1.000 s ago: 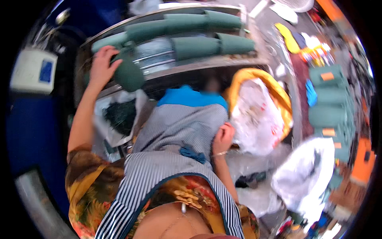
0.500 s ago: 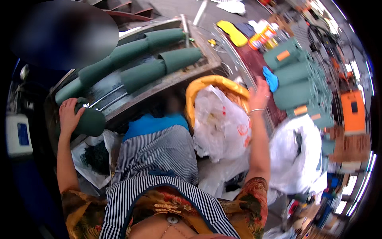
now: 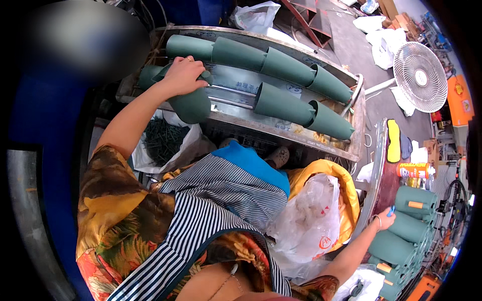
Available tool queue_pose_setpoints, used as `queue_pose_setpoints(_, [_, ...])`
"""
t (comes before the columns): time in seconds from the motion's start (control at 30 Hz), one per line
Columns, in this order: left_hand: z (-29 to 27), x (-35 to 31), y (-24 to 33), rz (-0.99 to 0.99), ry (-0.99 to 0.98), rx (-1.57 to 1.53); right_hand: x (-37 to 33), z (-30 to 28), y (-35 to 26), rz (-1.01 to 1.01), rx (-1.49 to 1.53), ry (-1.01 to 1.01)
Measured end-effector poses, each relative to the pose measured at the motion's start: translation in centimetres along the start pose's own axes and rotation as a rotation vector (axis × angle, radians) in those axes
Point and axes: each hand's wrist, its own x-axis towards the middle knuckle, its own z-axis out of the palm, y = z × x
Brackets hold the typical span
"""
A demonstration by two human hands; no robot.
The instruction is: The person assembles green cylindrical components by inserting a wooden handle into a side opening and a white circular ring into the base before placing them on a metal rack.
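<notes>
My left hand (image 3: 185, 76) is closed over the top of a dark green tapered plastic tube (image 3: 191, 106), held tilted at the near rim of the metal trough (image 3: 241, 119). Another green tube (image 3: 148, 77) lies just behind that wrist. Far to the right, my right hand (image 3: 384, 219) pinches a small blue object (image 3: 390, 211) whose kind I cannot make out. It is beside stacked green tubes (image 3: 394, 247) on the dark red tabletop (image 3: 385, 185). Inside the trough, a back row of nested green tubes (image 3: 238, 52) and a shorter front row (image 3: 283, 104) lie along metal rods (image 3: 231, 95).
A white bag of dark green scraps (image 3: 163, 143) stands below the trough. A yellow sack (image 3: 351, 195) with a clear plastic bag (image 3: 311, 215) sits between me and the table. An orange spray can (image 3: 412, 170) and yellow glove (image 3: 393, 140) lie on the table; a fan (image 3: 420, 76) stands beyond.
The view has swung, bringing the fan into sight. My left hand still grips the green tube. My right hand, empty and near the blue object before, now has it in its fingers.
</notes>
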Motion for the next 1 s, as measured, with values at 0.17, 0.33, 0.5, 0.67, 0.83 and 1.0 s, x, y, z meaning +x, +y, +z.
queue_pose_setpoints(0.17, [0.2,-3.5,-0.7,0.012,0.252,-0.111,-12.9,-8.3,-17.3,-0.473,0.947,0.007])
queue_pose_setpoints(0.33, [-1.5,-9.1,0.5,0.129,0.558,-0.310,-34.2,-22.8,-38.6,-0.673,1.574,-0.313])
queue_pose_setpoints(0.5, [-1.0,-12.2,2.2,0.231,0.746,-0.727,-43.5,-29.4,-47.4,-1.248,1.631,-0.190])
queue_pose_setpoints(0.67, [-0.3,-15.6,1.0,0.127,0.903,-0.641,-43.4,-27.6,-47.1,-1.229,1.439,-0.225])
queue_pose_setpoints(0.83, [1.0,-16.8,1.2,0.163,0.954,-0.474,-40.5,-27.7,-48.5,-1.328,1.179,-0.211])
queue_pose_setpoints(1.0, [1.8,-15.6,3.4,0.107,1.137,-0.368,-40.1,-26.1,-50.2,-0.787,1.294,-0.232])
